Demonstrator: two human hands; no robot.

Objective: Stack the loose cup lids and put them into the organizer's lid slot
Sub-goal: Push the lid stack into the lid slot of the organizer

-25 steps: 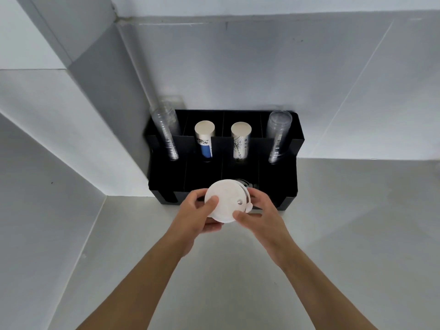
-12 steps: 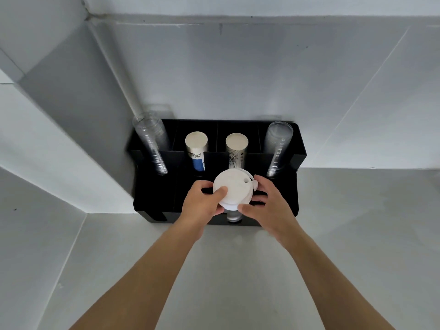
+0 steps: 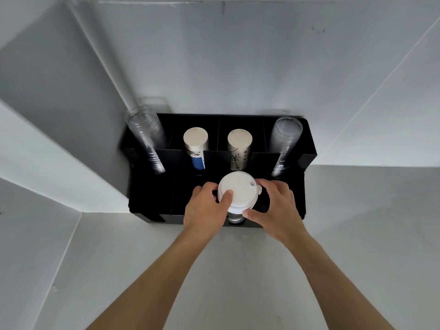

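A stack of white cup lids [image 3: 238,190] with a sip hole sits over a front middle slot of the black organizer [image 3: 152,186]. My left hand [image 3: 206,209] grips the stack's left side, thumb on the top lid. My right hand [image 3: 277,208] grips its right side and lower edge. Below the white lids, some clear lids [image 3: 234,217] show in the slot's front opening. How deep the stack sits in the slot is hidden by my hands.
The organizer's back row holds two stacks of clear cups [image 3: 146,139] [image 3: 285,141] at the ends and two stacks of paper cups [image 3: 195,145] [image 3: 239,145] between them. White walls stand close behind and at the left. A grey counter [image 3: 238,270] lies in front.
Both hands have carried the lid stack from in front of the organizer forward and over its front middle slot. The camera has moved closer to the organizer.
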